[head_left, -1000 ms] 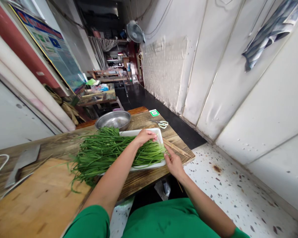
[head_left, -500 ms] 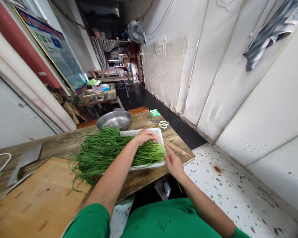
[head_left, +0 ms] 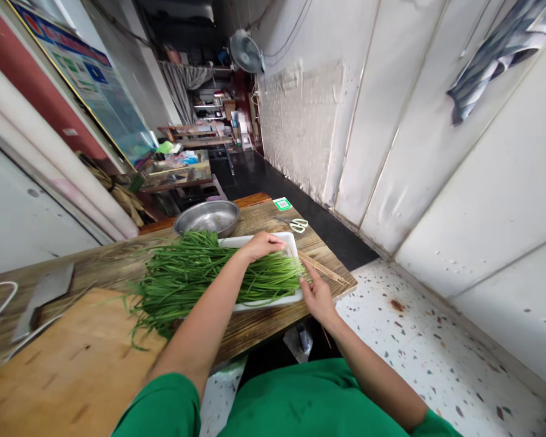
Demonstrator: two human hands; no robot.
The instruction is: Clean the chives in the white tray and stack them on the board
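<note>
A thick heap of green garlic chives (head_left: pixel 186 273) lies in a white tray (head_left: pixel 243 307), with its leafy ends spilling past the tray's left side. My left hand (head_left: pixel 264 246) reaches over the heap, its fingers stretched out along the far side near the pale stem ends. At the tray's right end, my right hand (head_left: pixel 317 296) rests against the cut stem ends, thumb and fingers apart. Beside that hand, a bundle of thin brown straw-like strips (head_left: pixel 325 270) lies on the table. Part of the tray is hidden under the chives.
The wooden table (head_left: pixel 236 340) also bears a metal basin (head_left: pixel 209 217), scissors with pale handles (head_left: pixel 295 224) and a green code card (head_left: pixel 283 204). A cleaver (head_left: pixel 45 297) and a wooden cutting board (head_left: pixel 73 364) are on the left. The table's right edge is close to my right hand.
My left hand's fingers have gone from a bent, pinching shape to lying flatter along the chives. My right hand stays at the stem ends. The view has shifted slightly.
</note>
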